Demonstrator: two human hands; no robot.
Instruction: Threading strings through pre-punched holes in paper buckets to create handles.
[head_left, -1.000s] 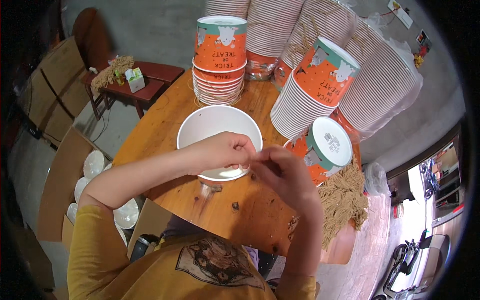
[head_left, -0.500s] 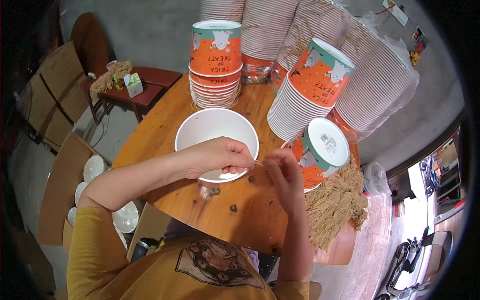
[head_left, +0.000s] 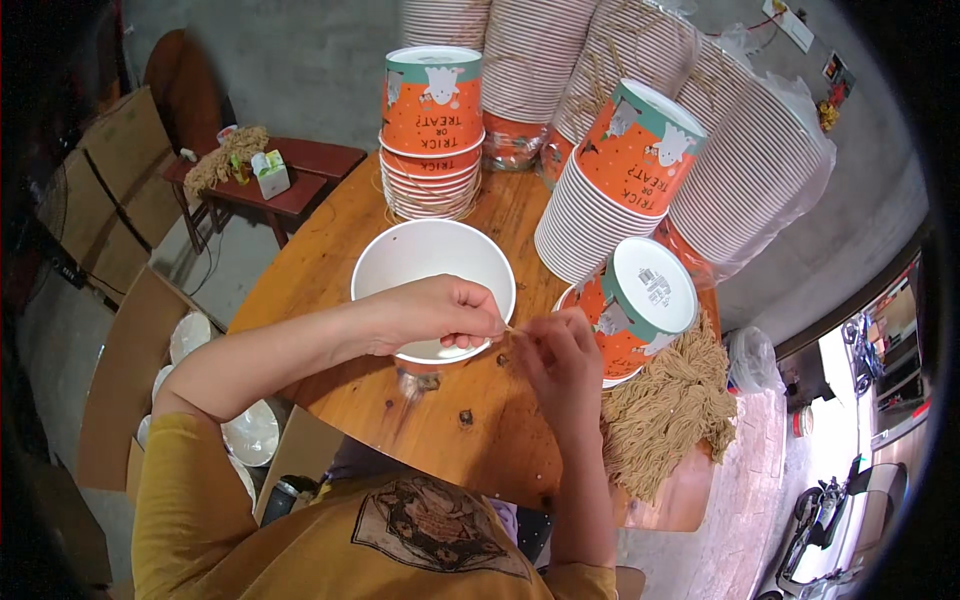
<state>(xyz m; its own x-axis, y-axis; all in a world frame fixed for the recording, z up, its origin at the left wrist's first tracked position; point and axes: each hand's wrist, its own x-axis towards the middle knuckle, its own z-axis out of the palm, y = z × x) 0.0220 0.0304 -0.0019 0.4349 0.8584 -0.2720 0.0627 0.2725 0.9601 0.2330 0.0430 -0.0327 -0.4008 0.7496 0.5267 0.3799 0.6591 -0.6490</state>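
Observation:
A white paper bucket (head_left: 385, 262) stands with its mouth up on the table in front of me. My left hand (head_left: 450, 312) is closed over its right rim, pinching a thin tan string (head_left: 512, 330). Right beside it, my right hand (head_left: 562, 365) pinches the same string, a short stretch of which shows between the two hands. What the curled fingers hide of the string, I cannot see. An orange and green bucket (head_left: 655, 285) lies tilted, upside down, just right of my right hand. Below that bucket a bundle of tan strings (head_left: 670, 410) spreads over the table.
Upside-down orange buckets stand nested in a left stack (head_left: 432, 110) and a leaning right stack (head_left: 615, 175). Taller plastic-wrapped stacks (head_left: 755, 170) rise behind. On the floor at left, a cardboard box (head_left: 105, 400) holds several white buckets. A dark red bench (head_left: 320, 165) stands farther back.
My right hand has shifted slightly left, closer to my left hand, and its fingers have curled more. My left hand stays nearly in place.

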